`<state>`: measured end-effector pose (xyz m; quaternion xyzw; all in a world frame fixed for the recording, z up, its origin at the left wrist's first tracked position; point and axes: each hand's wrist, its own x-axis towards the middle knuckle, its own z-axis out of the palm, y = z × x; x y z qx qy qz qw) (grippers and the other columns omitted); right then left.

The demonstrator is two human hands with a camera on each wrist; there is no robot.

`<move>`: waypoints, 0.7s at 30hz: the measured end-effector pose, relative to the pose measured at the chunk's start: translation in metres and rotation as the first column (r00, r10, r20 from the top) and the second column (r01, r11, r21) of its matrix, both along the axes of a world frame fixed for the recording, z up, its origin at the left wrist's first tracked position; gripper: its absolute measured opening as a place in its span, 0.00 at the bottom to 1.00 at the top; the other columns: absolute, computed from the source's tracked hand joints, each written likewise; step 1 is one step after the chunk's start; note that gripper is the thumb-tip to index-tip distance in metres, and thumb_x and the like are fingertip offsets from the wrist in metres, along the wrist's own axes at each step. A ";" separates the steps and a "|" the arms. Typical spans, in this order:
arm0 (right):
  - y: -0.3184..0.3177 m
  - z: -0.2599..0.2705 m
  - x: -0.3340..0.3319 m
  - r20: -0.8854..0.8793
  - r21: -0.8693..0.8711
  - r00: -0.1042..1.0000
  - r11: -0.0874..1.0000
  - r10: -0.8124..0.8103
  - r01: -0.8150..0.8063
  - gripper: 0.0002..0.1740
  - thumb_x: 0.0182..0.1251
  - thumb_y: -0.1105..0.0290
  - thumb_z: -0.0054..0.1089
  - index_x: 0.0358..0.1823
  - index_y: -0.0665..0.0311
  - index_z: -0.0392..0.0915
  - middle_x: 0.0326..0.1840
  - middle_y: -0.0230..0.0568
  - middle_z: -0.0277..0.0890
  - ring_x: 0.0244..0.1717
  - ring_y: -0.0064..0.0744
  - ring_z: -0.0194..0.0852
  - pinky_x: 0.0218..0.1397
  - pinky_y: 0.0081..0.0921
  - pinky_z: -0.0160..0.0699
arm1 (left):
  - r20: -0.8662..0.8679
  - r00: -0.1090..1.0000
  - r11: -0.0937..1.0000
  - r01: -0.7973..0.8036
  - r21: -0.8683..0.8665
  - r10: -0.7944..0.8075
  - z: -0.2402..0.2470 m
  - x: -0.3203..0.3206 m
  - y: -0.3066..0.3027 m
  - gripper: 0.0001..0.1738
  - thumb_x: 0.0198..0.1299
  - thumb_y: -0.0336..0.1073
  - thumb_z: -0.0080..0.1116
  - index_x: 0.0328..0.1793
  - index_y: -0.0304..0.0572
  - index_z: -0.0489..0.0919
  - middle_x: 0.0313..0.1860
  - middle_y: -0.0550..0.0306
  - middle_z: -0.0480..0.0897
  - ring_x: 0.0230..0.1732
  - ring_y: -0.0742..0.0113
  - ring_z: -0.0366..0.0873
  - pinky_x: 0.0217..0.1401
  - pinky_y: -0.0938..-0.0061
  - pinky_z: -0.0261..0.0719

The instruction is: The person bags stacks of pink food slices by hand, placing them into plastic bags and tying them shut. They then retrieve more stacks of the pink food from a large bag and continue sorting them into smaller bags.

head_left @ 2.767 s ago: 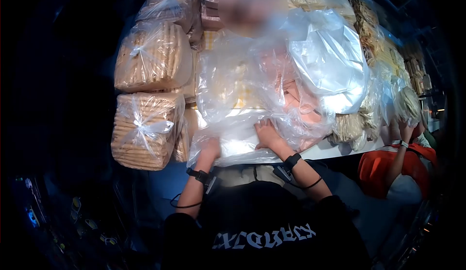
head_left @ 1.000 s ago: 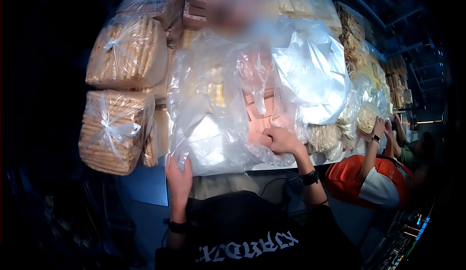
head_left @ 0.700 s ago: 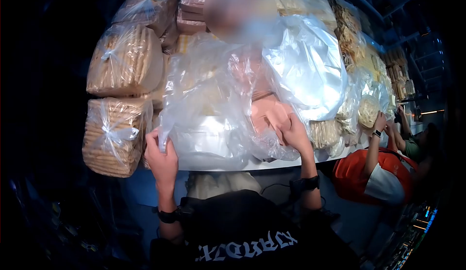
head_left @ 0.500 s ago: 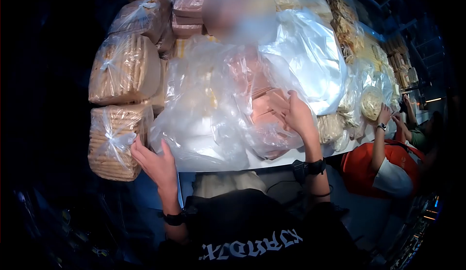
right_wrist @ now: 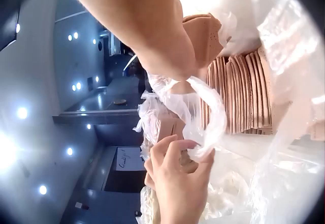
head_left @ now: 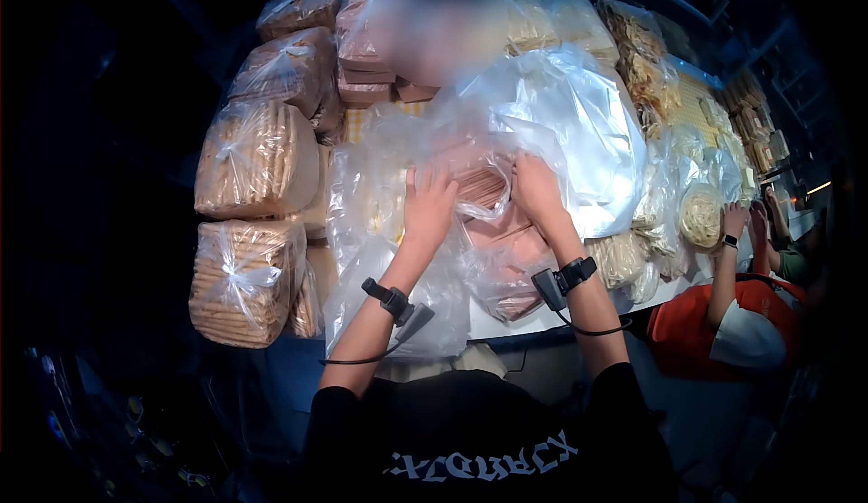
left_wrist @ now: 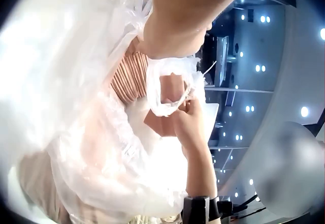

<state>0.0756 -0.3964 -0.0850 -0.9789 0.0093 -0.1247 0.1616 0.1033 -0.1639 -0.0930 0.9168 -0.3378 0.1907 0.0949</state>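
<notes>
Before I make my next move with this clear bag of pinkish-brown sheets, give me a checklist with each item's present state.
1. Left hand on the clear bag: ok; thumb and fingers pinch its rim.
2. Right hand on the rim: ok; how firm its hold is, I cannot tell.
3. Mouth open: ok; brown shows through the opening.
4. Sheets aligned: not ok; the upright sheets stand edge-on, but the nearer sheets lie flatter.
5. Work area free of other plastic: not ok; loose clear plastic lies beneath the left forearm.
6. Bag undamaged: cannot tell; glare and folds hide much.
</notes>
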 end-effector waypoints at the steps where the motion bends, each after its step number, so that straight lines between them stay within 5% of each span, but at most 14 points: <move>1: 0.000 0.002 0.003 0.052 0.017 0.998 0.999 -0.029 0.028 0.12 0.57 0.75 0.57 0.43 0.67 0.74 0.39 0.51 0.78 0.44 0.54 0.77 0.49 0.47 0.76 | -0.017 1.000 0.999 0.014 -0.049 -0.015 0.008 0.009 0.001 0.21 0.51 0.29 0.60 0.53 0.46 0.81 0.62 0.54 0.76 0.69 0.53 0.67 0.72 0.45 0.54; 4: 0.006 0.015 0.011 0.249 0.048 0.968 0.999 0.000 -0.013 0.14 0.57 0.76 0.57 0.46 0.65 0.75 0.41 0.49 0.78 0.45 0.53 0.76 0.51 0.45 0.77 | -0.157 0.983 0.920 -0.148 -0.362 0.096 0.062 0.042 0.000 0.08 0.57 0.32 0.59 0.42 0.40 0.83 0.49 0.51 0.81 0.55 0.55 0.77 0.65 0.54 0.65; 7: 0.021 0.013 0.028 0.376 -0.027 0.916 0.989 0.142 -0.143 0.15 0.58 0.75 0.57 0.48 0.62 0.76 0.45 0.44 0.78 0.49 0.48 0.77 0.51 0.41 0.77 | -0.439 0.898 0.635 -0.345 -0.692 0.009 0.095 0.078 -0.004 0.11 0.60 0.38 0.59 0.40 0.36 0.82 0.39 0.43 0.80 0.42 0.45 0.78 0.51 0.55 0.73; 8: 0.028 0.010 0.035 0.401 -0.069 0.894 0.980 0.201 -0.189 0.15 0.59 0.74 0.57 0.48 0.60 0.76 0.46 0.42 0.78 0.50 0.46 0.77 0.50 0.39 0.77 | -0.441 0.897 0.633 -0.340 -0.696 -0.003 0.102 0.084 -0.004 0.12 0.61 0.39 0.59 0.41 0.36 0.82 0.39 0.42 0.80 0.41 0.44 0.78 0.49 0.57 0.74; 11: 0.048 -0.001 0.054 0.273 -0.294 0.883 0.907 0.381 -0.300 0.18 0.60 0.73 0.57 0.52 0.59 0.75 0.51 0.39 0.77 0.57 0.43 0.76 0.58 0.38 0.76 | -0.419 0.908 0.651 -0.307 -0.695 -0.020 0.112 0.094 -0.002 0.14 0.63 0.41 0.58 0.43 0.36 0.83 0.38 0.40 0.80 0.40 0.43 0.79 0.45 0.59 0.76; 12: 0.053 -0.005 0.059 0.173 -0.267 0.901 0.900 0.397 -0.346 0.21 0.59 0.69 0.60 0.55 0.59 0.74 0.56 0.41 0.76 0.61 0.47 0.73 0.66 0.40 0.72 | -0.398 0.917 0.679 -0.283 -0.678 -0.015 0.112 0.093 -0.002 0.14 0.63 0.41 0.58 0.44 0.36 0.83 0.38 0.41 0.80 0.41 0.44 0.79 0.46 0.59 0.76; 15: 0.047 -0.003 0.062 0.030 -0.051 0.892 0.892 0.451 -0.449 0.33 0.51 0.69 0.64 0.62 0.60 0.68 0.64 0.42 0.70 0.63 0.48 0.70 0.66 0.39 0.70 | -0.397 0.918 0.741 -0.257 -0.620 -0.014 0.110 0.087 0.008 0.14 0.64 0.38 0.56 0.48 0.37 0.83 0.42 0.41 0.80 0.43 0.47 0.80 0.47 0.62 0.77; 18: 0.027 0.000 0.066 -0.339 -0.208 0.789 0.777 0.512 -0.594 0.46 0.45 0.67 0.69 0.70 0.60 0.60 0.69 0.44 0.64 0.66 0.49 0.67 0.68 0.39 0.67 | -0.426 0.903 0.751 -0.237 -0.616 -0.064 0.108 0.084 0.026 0.15 0.65 0.37 0.56 0.54 0.38 0.80 0.48 0.44 0.79 0.45 0.51 0.81 0.49 0.65 0.79; 21: 0.026 -0.016 0.073 -0.425 -0.205 0.768 0.776 0.479 -0.597 0.53 0.41 0.67 0.71 0.74 0.63 0.56 0.70 0.46 0.62 0.67 0.49 0.66 0.69 0.39 0.66 | -0.468 0.880 0.723 -0.268 -0.636 -0.086 0.109 0.073 0.035 0.18 0.64 0.36 0.56 0.56 0.32 0.77 0.52 0.37 0.76 0.50 0.43 0.78 0.55 0.61 0.77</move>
